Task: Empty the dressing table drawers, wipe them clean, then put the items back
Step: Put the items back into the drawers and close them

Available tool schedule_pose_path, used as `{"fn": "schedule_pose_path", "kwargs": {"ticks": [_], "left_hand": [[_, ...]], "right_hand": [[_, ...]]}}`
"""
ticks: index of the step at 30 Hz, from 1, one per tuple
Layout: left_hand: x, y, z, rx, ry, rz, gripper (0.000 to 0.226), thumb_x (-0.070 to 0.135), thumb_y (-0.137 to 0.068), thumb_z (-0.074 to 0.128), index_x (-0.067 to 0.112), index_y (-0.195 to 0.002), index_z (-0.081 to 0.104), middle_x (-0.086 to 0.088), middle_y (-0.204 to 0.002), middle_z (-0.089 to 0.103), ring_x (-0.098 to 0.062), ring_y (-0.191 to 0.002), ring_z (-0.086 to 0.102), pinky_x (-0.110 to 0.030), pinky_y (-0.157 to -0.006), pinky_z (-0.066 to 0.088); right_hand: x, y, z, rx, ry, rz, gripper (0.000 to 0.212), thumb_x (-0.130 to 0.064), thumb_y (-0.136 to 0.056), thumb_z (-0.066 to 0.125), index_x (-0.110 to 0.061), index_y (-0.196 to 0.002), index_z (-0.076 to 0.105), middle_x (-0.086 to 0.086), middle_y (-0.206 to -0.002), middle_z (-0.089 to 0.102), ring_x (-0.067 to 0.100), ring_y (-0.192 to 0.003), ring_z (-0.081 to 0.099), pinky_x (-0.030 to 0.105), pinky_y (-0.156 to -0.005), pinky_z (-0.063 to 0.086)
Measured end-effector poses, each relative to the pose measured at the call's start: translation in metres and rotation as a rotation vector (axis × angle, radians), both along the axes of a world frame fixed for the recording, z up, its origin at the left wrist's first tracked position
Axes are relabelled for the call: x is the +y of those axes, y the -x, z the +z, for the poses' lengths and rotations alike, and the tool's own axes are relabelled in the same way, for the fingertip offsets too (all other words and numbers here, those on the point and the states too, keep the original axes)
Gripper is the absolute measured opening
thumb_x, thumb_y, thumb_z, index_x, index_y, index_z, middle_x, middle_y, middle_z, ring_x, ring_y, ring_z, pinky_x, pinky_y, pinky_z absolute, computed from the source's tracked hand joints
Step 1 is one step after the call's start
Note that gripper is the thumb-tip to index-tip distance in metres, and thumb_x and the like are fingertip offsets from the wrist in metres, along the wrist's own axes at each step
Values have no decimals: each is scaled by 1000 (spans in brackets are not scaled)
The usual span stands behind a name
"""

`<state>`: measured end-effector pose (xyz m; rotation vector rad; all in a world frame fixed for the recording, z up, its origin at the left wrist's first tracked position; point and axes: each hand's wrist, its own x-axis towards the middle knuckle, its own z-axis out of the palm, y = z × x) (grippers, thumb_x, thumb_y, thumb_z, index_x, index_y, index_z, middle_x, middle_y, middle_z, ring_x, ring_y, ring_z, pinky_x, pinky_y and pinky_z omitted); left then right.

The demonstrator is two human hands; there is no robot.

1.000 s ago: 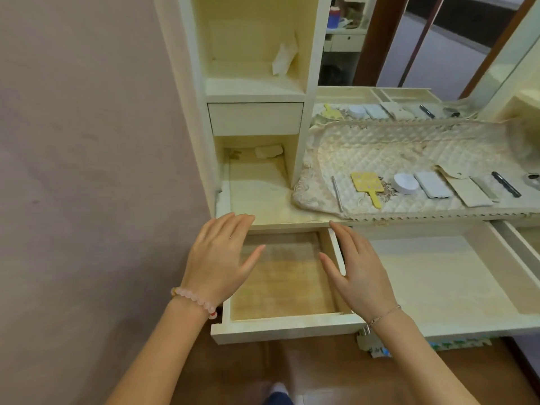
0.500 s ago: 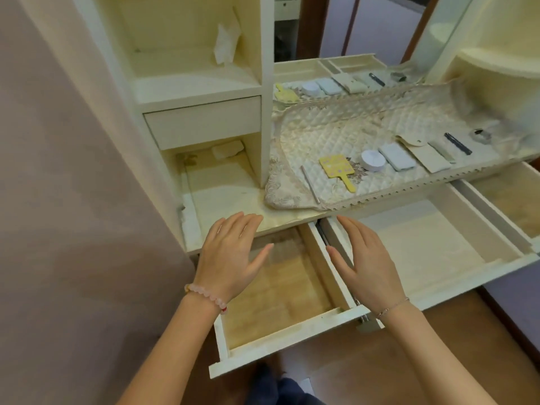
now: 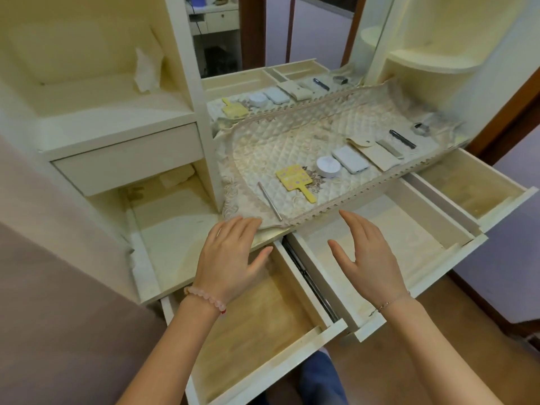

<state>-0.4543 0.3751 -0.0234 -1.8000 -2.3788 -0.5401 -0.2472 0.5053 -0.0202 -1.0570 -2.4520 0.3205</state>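
Both hands have slid up and to the right since a second ago. They were framing the one drawer then, and now they're split across two.

Head view: the left hand [image 3: 230, 258] is flat and spread, palm down, holding nothing. It hangs over the back end of the left drawer [image 3: 321, 331], whose wood-toned floor runs off toward 6 o'clock from the wrist. Its fingertips reach the front edge of the table [image 3: 175, 229], right at the corner of the quilted cloth [image 3: 292, 141]. Can't tell if they actually touch it.

The right hand [image 3: 368, 258] is also relaxed, fingers straight and thumb out, gripping nothing. It sits over the pale floor of the middle drawer [image 3: 455, 238]. The right drawer [image 3: 508, 200] is pulled out too, around 2 o'clock from that hand and well apart from it.

The stuff from the drawers is lined up on the cloth. A thin metal stick [image 3: 270, 204] lies at about 1 o'clock from the left hand, near its fingertips. A yellow hand mirror [image 3: 293, 178] is just beyond that, at roughly 11 o'clock from the right hand. Then, running toward 1 o'clock from the right hand, there's a white round tub [image 3: 328, 167], a white flat case [image 3: 350, 160], a beige pouch [image 3: 377, 154] and a black pen [image 3: 402, 138]. None of them touch either hand.

Off at 10 o'clock from the left hand, a small closed drawer [image 3: 128, 162] sits in the side unit, with a crumpled tissue [image 3: 147, 70] on the shelf above it.
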Motion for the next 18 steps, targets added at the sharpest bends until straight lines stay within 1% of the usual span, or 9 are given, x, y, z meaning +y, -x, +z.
{"fn": "schedule_pose_path", "kwargs": {"ticks": [4,6,11,15,18], "left_hand": [[25,-3,-5,6,7,18,54,50,-88,37,14,-121,58,-1,-118,63,-24,-115,56,-38,-99,40],[40,-6,-9,10,10,44,53,50,-88,38,13,-120,59,-2,-117,64,-24,-114,57,-38,-98,41],[79,-15,-24,4,60,154,52,50,-87,38,14,-118,60,-1,-114,65,-24,-112,58,-38,-97,43],[109,-30,-39,-27,109,257,51,49,-87,40,14,-119,59,-1,-114,65,-23,-112,58,-32,-97,32],[129,-40,-51,-51,146,345,52,49,-87,39,14,-118,60,-1,-113,65,-22,-109,59,-30,-96,35]], "right_hand": [[31,1,-7,-6,4,20,58,-46,-90,39,-14,-139,38,4,-137,48,17,-125,42,29,-104,32],[51,2,-13,-4,8,49,60,-48,-89,35,-14,-139,38,4,-136,49,18,-125,43,32,-104,35],[108,8,-29,-24,57,147,62,-49,-89,34,-14,-140,37,2,-138,47,18,-127,42,37,-105,38],[155,10,-46,-49,112,221,63,-51,-89,33,-16,-141,36,2,-139,47,19,-129,42,39,-105,39],[188,11,-59,-71,142,288,63,-50,-89,33,-15,-141,36,4,-138,47,21,-129,42,42,-105,40]]}}
